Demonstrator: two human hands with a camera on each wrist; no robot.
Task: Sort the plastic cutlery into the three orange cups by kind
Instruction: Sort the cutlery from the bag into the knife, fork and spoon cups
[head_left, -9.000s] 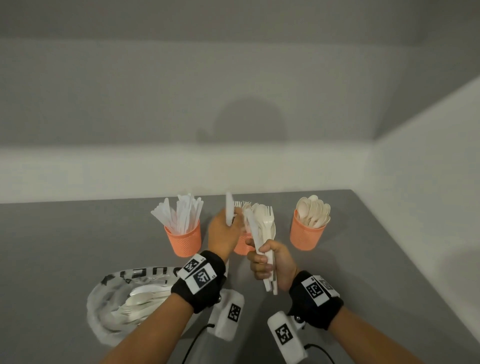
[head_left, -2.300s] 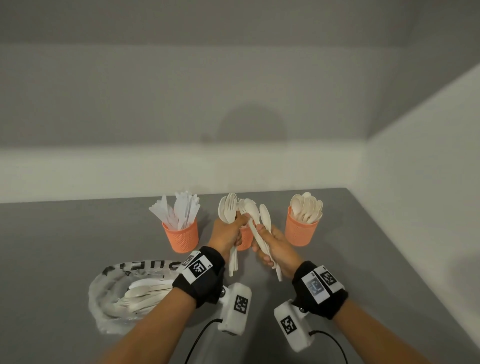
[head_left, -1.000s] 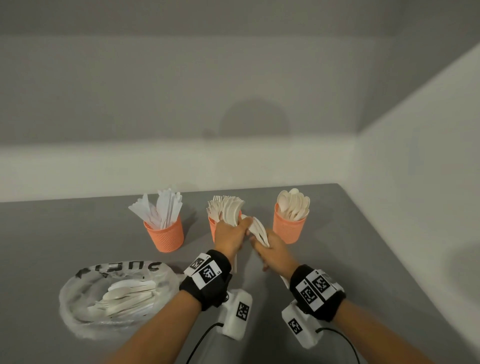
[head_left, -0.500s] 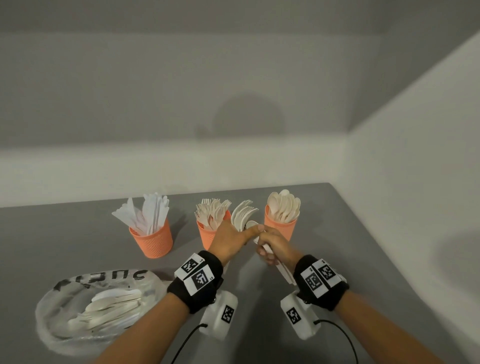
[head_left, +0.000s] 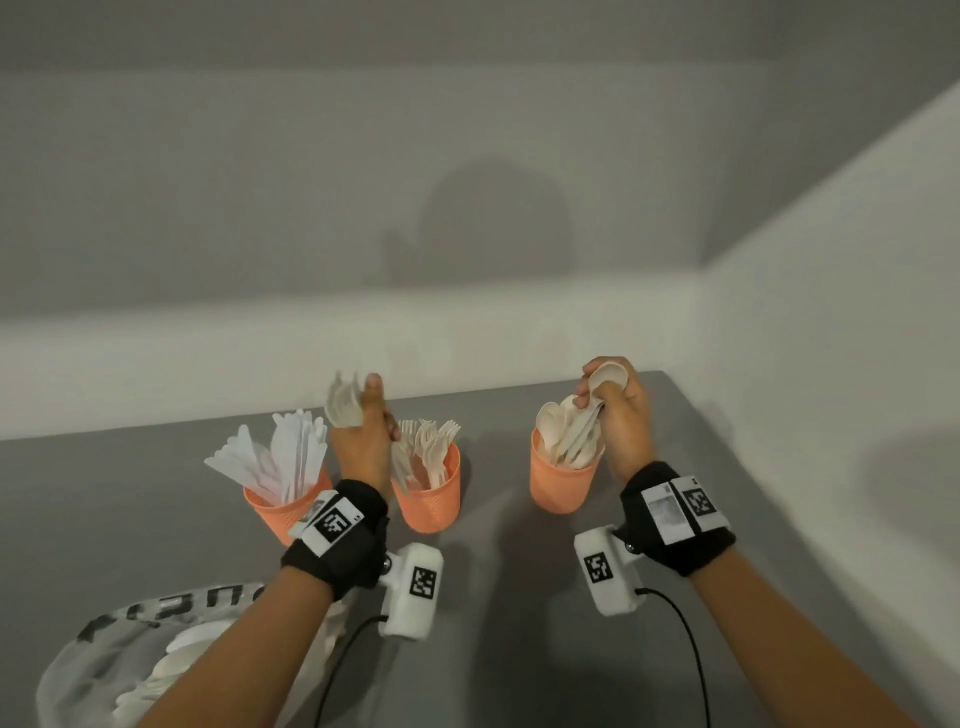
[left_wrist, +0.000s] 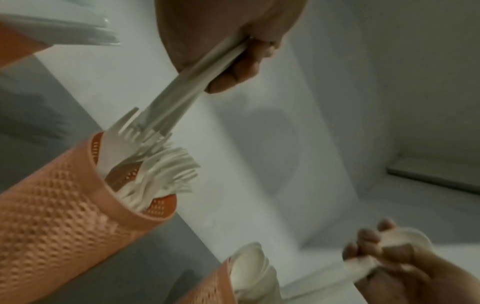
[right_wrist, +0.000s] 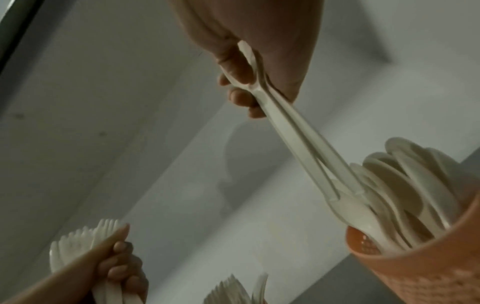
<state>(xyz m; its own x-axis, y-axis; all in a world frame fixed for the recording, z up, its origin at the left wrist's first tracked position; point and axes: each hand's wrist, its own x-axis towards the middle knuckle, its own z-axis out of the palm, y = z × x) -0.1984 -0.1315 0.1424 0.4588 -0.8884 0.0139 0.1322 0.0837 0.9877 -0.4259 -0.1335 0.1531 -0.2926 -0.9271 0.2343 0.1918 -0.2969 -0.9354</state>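
Note:
Three orange cups stand in a row: knives in the left cup (head_left: 283, 512), forks in the middle cup (head_left: 434, 501), spoons in the right cup (head_left: 558, 486). My left hand (head_left: 363, 434) grips a bundle of forks (head_left: 344, 405), heads up; their handles (left_wrist: 187, 86) slant down to the mouth of the middle cup (left_wrist: 64, 195). My right hand (head_left: 621, 410) grips a few spoons (head_left: 612, 374), bowls up. Their handles (right_wrist: 298, 139) reach in among the spoons standing in the right cup (right_wrist: 415, 267).
A clear plastic bag (head_left: 130, 649) with more white cutlery lies at the lower left of the grey table (head_left: 519, 623). A wall runs close behind the cups and another along the table's right side. Cables hang from both wrist cameras.
My hands, close together in front of the middle cup, have parted. The left has carried the forks over the middle cup and the right has carried the spoons to the right cup.

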